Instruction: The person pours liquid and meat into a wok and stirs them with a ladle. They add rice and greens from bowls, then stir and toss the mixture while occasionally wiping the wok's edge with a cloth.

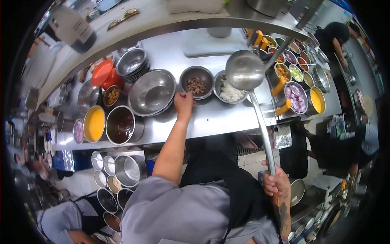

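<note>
My right hand (277,181) is wrapped round the long handle of a large steel ladle (245,71). The ladle's bowl is raised over the counter and covers part of a steel bowl of white rice-like food (230,92). My left hand (183,103) reaches to the near left edge of a steel bowl (208,74) with brown chopped pieces (197,85). Its fingers are curled together; whether they grip the rim or something small cannot be made out. Just left of that hand stands a wide steel basin (152,92) with a perforated look.
On the left are a yellow-filled pot (95,124), a dark-liquid pot (120,125) and stacked bowls (132,61). A shelf (162,24) crosses overhead. Right are ingredient tubs, including chopped onion (295,97). Other people (339,38) stand at right and lower left.
</note>
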The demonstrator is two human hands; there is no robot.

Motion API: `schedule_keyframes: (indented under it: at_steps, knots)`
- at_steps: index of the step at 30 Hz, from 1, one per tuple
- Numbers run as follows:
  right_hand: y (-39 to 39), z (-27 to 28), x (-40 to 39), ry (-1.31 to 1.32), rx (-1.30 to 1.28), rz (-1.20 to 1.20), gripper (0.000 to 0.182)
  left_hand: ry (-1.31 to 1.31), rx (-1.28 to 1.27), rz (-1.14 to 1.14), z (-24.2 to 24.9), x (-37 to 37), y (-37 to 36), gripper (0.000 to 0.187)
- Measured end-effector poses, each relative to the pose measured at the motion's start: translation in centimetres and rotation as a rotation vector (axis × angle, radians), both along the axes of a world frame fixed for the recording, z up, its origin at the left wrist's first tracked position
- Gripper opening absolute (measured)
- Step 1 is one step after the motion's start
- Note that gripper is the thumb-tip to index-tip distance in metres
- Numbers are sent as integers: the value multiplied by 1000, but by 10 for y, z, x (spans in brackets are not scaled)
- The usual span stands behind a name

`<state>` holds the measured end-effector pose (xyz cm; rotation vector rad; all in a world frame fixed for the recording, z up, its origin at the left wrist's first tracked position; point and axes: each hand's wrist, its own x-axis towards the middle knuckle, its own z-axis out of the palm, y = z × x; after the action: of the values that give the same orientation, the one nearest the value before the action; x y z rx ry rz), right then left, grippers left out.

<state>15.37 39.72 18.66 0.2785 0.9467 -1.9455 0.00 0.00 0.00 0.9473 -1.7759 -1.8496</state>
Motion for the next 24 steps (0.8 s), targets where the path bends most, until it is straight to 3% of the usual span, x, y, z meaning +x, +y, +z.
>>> schedule_keyframes:
  at_steps: [2,3,7,11,15,17,18,24]
  knots:
    - [3,11,-14,-48,36,36,51,-45,-27,73,7,1,26,29]
    - [-29,-18,-31,22,-62,48,51,49,-62,45,17,-26,-15,25]
    - [-30,-12,-32,-21,-75,101,51,35,55,16,18,-8,0,18]
    - [-25,-7,-32,27,-74,138,49,58,-90,-26,37,2,8,18]
    - [-17,3,-25,34,-171,157,48,282,53,-118,65,33,30,16]
    - [-7,-2,-22,44,-225,201,48,173,219,-110,85,41,49,21]
    - [0,1,-16,42,-195,197,48,238,251,-168,92,50,65,23]
    - [30,-15,17,26,-178,273,43,237,445,-222,82,107,110,27]
